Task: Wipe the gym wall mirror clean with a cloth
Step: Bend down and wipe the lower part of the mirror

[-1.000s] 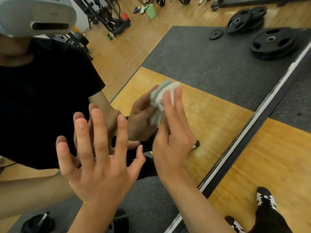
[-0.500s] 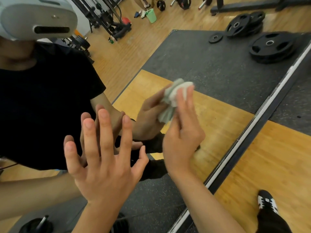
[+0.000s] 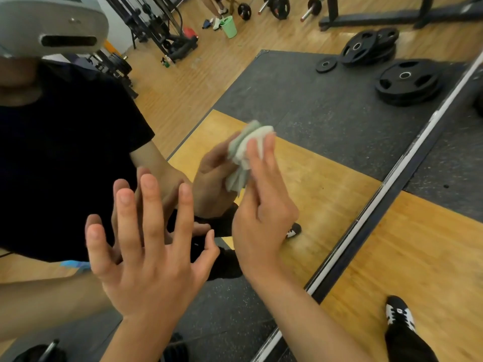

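1. On the mirror (image 3: 300, 100), at 12 o'clock from the right hand (image 3: 261, 220): bunched cloth (image 3: 244, 152), pressed under that hand's straight fingers.
2. Left hand (image 3: 149, 262), at 8 o'clock from the cloth: fingers spread, holding nothing.

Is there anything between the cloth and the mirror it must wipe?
Nothing visible. The right hand presses the cloth straight onto the mirror, meeting its reflection. The left hand lies spread on the glass beside it, apart from the cloth.
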`<state>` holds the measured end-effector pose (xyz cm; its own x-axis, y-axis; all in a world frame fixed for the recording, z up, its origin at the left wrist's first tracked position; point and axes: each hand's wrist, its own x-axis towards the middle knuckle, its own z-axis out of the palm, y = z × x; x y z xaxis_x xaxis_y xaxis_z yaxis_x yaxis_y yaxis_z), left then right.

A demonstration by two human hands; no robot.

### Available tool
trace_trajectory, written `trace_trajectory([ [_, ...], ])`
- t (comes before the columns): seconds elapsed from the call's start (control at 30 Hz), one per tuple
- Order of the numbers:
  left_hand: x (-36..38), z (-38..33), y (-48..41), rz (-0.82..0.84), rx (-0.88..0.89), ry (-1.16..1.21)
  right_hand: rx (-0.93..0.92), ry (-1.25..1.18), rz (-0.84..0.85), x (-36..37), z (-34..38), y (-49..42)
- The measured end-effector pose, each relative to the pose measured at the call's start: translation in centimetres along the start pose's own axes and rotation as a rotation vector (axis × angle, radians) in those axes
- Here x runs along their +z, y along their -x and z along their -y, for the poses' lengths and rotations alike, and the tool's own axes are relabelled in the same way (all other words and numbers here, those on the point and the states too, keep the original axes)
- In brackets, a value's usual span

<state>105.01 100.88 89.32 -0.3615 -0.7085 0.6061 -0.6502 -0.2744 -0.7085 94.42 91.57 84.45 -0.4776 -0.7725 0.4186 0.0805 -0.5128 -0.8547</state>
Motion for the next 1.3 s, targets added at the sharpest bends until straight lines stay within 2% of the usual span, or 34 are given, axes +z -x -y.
trace_trajectory([
  [0.07,0.0,0.0,0.0,0.005,0.000,0.005,-0.278,0.020,0.174,-1.5,-1.9,0.2],
  [0.1,0.0,-0.1,0.0,0.003,-0.002,0.008,-0.336,0.075,0.208,-2.4,-3.6,0.4],
  [0.13,0.0,-0.1,0.0,-0.004,-0.006,0.008,-0.307,0.144,0.200,-3.4,-5.6,0.7],
  [0.17,0.1,-0.2,-0.1,-0.014,-0.010,0.006,-0.182,0.192,0.145,-4.1,-7.4,1.1],
  [0.2,0.1,-0.2,0.0,-0.021,-0.016,0.003,0.028,0.198,0.038,-4.5,-8.9,1.5],
  [0.27,0.1,-0.3,-0.1,-0.027,-0.021,0.007,0.489,0.062,-0.263,-3.6,-9.6,0.5],
  [0.3,0.1,-0.3,-0.1,-0.031,-0.016,0.011,0.606,0.005,-0.402,-2.7,-9.3,-0.7],
  [0.33,0.1,-0.2,-0.1,-0.035,-0.009,0.014,0.638,-0.017,-0.463,-1.6,-8.3,-1.9],
  [0.4,0.1,-0.1,-0.1,-0.036,-0.001,0.023,0.521,-0.003,-0.371,0.2,-4.7,-2.8],
  [0.47,0.2,0.0,0.0,-0.031,0.001,0.025,0.176,0.043,-0.137,0.3,-1.2,-2.2],
  [0.57,0.3,0.0,0.1,-0.018,0.001,0.055,-0.298,0.048,0.253,-1.7,-1.2,-0.7],
  [0.6,0.4,-0.1,0.2,-0.019,-0.006,0.070,-0.364,0.069,0.300,-2.7,-2.6,-0.3],
  [0.63,0.4,-0.1,0.2,-0.019,-0.021,0.086,-0.353,0.112,0.311,-3.7,-4.2,0.0],
  [0.67,0.3,-0.2,0.3,-0.016,-0.041,0.103,-0.274,0.195,0.272,-4.8,-6.3,0.6],
  [0.7,0.3,-0.2,0.3,-0.011,-0.059,0.116,-0.095,0.252,0.191,-5.8,-8.6,1.2],
  [0.8,0.2,-0.3,0.2,-0.005,-0.065,0.106,0.827,0.129,-0.296,-6.2,-13.3,-0.7],
  [0.83,0.2,-0.4,0.2,-0.004,-0.058,0.094,0.982,0.035,-0.443,-5.8,-14.0,-2.3],
  [0.87,0.2,-0.4,0.1,-0.001,-0.052,0.083,1.032,-0.036,-0.497,-4.9,-13.4,-3.6],
  [0.93,0.3,-0.2,0.1,-0.005,-0.047,0.048,0.812,-0.044,-0.429,-2.4,-9.1,-4.9],
  [1.03,0.3,-0.3,0.3,0.000,-0.050,0.038,0.236,0.011,-0.107,-0.8,-1.9,-3.8],
  [1.1,0.3,-1.2,0.3,0.027,-0.092,0.063,-0.151,0.076,0.113,-2.1,-2.1,-3.2],
  [1.13,0.4,-1.7,0.3,0.038,-0.115,0.057,-0.284,0.124,0.185,-3.2,-4.1,-3.6],
  [1.17,0.4,-2.1,0.2,0.041,-0.130,0.039,-0.339,0.173,0.229,-4.5,-6.6,-4.2],
  [1.2,0.5,-2.3,0.0,0.042,-0.132,0.025,-0.279,0.222,0.227,-5.8,-9.1,-4.5],
  [1.23,0.5,-2.3,-0.2,0.043,-0.130,0.021,-0.118,0.252,0.186,-6.9,-11.4,-4.5],
  [1.3,0.2,-2.4,-0.7,0.055,-0.143,0.038,0.474,0.168,-0.065,-7.8,-14.0,-4.3],
])
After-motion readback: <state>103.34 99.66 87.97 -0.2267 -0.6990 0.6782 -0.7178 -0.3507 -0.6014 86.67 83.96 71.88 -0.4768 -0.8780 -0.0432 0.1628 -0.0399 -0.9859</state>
